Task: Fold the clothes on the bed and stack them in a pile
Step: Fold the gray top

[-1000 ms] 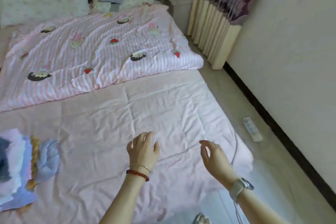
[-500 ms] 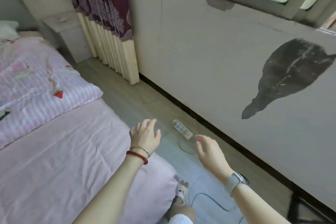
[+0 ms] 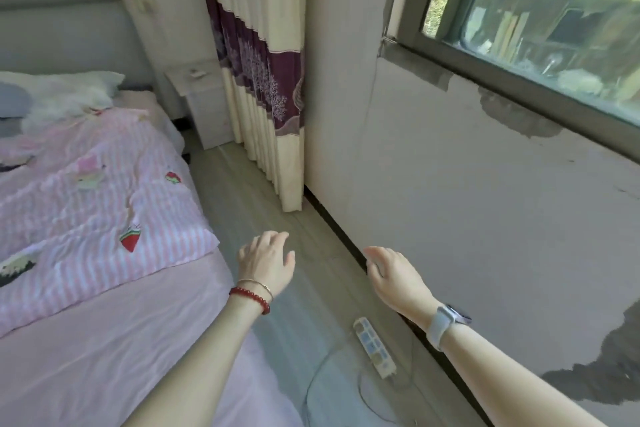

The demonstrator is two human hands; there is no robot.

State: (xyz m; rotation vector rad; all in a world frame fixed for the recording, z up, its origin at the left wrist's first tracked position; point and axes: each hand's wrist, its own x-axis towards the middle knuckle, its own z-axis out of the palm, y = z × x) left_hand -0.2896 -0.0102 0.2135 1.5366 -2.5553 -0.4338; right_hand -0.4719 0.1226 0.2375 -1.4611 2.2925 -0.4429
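Note:
The bed with its pale pink sheet fills the lower left. A pink striped quilt with strawberry prints lies across it. My left hand, with a red bead bracelet at the wrist, hovers over the floor just past the bed's corner, fingers relaxed and empty. My right hand, a watch on its wrist, hangs in the air in front of the wall, fingers loosely bent, holding nothing. No pile of clothes is in view.
A white power strip with its cable lies on the grey floor between bed and wall. A small white nightstand stands by the cream and purple curtain. A fluffy white pillow sits at the headboard. A window is upper right.
My view has swung right, from the bed and the folded pile at its left to the wall and window. Both hands stay raised and empty, now over the floor instead of the sheet.

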